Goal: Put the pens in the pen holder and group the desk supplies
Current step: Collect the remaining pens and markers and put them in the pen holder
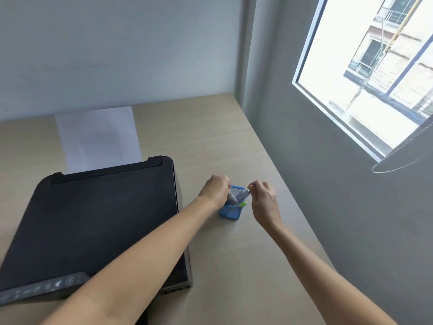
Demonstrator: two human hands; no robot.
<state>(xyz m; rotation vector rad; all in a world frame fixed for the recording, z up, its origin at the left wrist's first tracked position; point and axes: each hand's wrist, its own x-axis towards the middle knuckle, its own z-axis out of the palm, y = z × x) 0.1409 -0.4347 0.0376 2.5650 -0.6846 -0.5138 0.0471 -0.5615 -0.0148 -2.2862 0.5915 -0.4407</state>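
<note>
A small blue mesh pen holder stands on the wooden desk, to the right of a black printer. Several pens stick out of its top, one with a green cap. My left hand is closed around a pale marker at the holder's left rim. My right hand pinches the top of a grey pen that leans into the holder from the right. Both hands meet right over the holder and hide part of its opening.
A black printer with white paper in its rear tray fills the left of the desk. A grey wall with a window bounds the desk on the right. A white wall stands at the back.
</note>
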